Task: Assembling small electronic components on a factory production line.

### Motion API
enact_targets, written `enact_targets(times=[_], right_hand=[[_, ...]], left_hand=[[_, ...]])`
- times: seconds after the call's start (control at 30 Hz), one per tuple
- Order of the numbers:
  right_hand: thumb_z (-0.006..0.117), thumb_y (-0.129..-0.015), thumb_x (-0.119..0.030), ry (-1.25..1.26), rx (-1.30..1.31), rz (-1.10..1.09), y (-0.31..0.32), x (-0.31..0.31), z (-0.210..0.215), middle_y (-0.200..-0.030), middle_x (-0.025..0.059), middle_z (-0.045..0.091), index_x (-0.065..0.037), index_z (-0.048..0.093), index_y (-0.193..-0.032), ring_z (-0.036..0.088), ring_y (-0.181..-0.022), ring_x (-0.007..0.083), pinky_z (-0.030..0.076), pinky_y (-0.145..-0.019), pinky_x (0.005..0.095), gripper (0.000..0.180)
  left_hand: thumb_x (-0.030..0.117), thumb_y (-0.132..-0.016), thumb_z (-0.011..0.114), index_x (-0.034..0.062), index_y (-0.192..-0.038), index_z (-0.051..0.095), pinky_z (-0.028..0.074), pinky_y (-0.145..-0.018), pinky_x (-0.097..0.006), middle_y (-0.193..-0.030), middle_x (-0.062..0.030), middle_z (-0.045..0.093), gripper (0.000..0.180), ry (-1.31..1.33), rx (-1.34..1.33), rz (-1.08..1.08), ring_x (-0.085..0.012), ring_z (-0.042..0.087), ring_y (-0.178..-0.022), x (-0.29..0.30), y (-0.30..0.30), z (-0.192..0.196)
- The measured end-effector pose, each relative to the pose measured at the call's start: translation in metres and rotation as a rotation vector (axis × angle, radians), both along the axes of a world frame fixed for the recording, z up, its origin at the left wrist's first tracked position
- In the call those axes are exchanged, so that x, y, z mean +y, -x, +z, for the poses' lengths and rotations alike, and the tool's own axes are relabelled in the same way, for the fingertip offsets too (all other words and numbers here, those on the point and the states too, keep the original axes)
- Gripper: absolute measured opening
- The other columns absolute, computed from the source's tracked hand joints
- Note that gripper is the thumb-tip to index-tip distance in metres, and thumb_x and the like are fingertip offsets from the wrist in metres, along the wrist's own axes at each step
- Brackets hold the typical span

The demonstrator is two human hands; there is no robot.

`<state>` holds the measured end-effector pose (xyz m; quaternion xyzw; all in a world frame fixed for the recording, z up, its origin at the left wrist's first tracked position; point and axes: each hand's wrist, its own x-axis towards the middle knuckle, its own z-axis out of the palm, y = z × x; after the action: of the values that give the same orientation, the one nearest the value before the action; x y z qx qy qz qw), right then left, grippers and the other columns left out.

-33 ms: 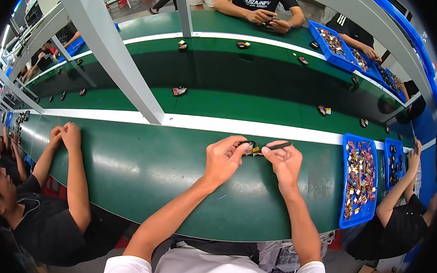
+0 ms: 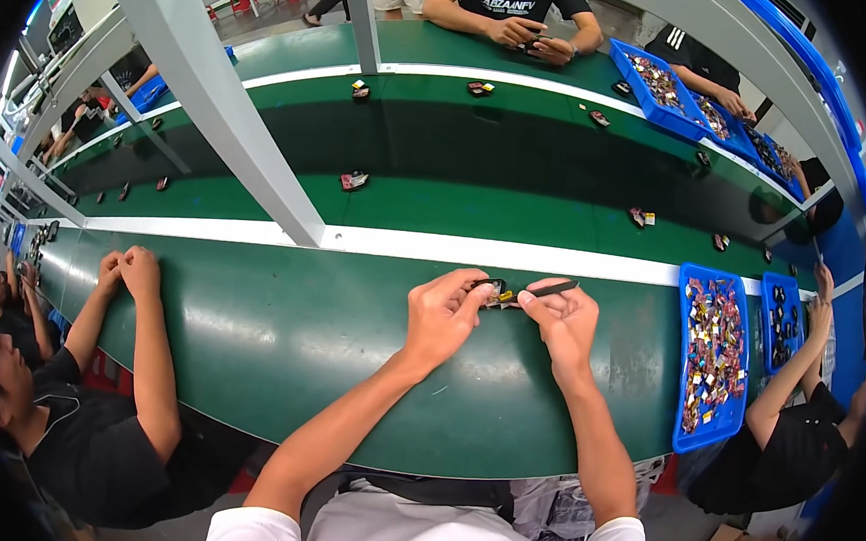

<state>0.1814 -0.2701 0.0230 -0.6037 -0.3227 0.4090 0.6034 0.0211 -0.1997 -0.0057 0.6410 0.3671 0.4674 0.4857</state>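
Observation:
Over the green worktop, my left hand (image 2: pixel 442 314) is closed on a small black plastic casing (image 2: pixel 495 283). A yellow part (image 2: pixel 507 296) and some pale bits show at the casing's right side. My right hand (image 2: pixel 566 328) pinches a slim, dark, stick-like tool (image 2: pixel 555 289) between thumb and fingers. Its back end sticks out to the upper right, and its front end lies near the yellow part. Whether the tool touches the casing cannot be made out, as my fingers cover much of both.
Right of my hands stands a blue tray (image 2: pixel 682 385) of small colourful parts; a second blue tray (image 2: pixel 792 367) holds black pieces. Beyond a white rail (image 2: pixel 513 257), a green conveyor belt (image 2: pixel 545 223) carries several small assemblies. A grey post (image 2: pixel 235 110) rises at left. Co-workers sit on both sides and opposite.
The assemblies on the belt have shifted very slightly left. At right, a co-worker's raised hand has moved a little. My hands look the same.

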Motion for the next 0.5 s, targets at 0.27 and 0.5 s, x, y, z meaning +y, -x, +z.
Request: enact_targets(times=[0.27,0.5], right_hand=[[0.073,-0.086,0.007,-0.088,0.008,0.003,-0.003,0.001,-0.009,-0.088,0.0106,0.071,0.006,0.065,-0.099,0.071,-0.08,0.0136,0.054,-0.069,0.0216,0.015],[0.073,-0.086,0.008,-0.205,-0.026,0.005,0.001,0.0,-0.013,-0.082,0.0059,0.069,0.004,0.065,-0.098,0.058,-0.065,0.0013,0.039,-0.052,0.0164,0.015]], left_hand=[[0.004,-0.093,0.069,-0.0047,-0.105,0.071,0.051,-0.047,-0.024,-0.077,-0.0095,0.072,0.015,0.065,-0.035,-0.022,-0.0109,0.064,-0.055,0.001,-0.001,0.0],[0.007,-0.096,0.067,-0.012,-0.11,0.066,0.052,-0.047,-0.026,-0.084,-0.0159,0.07,0.023,0.399,-0.193,-0.21,-0.017,0.066,-0.057,0.016,0.009,0.001]])
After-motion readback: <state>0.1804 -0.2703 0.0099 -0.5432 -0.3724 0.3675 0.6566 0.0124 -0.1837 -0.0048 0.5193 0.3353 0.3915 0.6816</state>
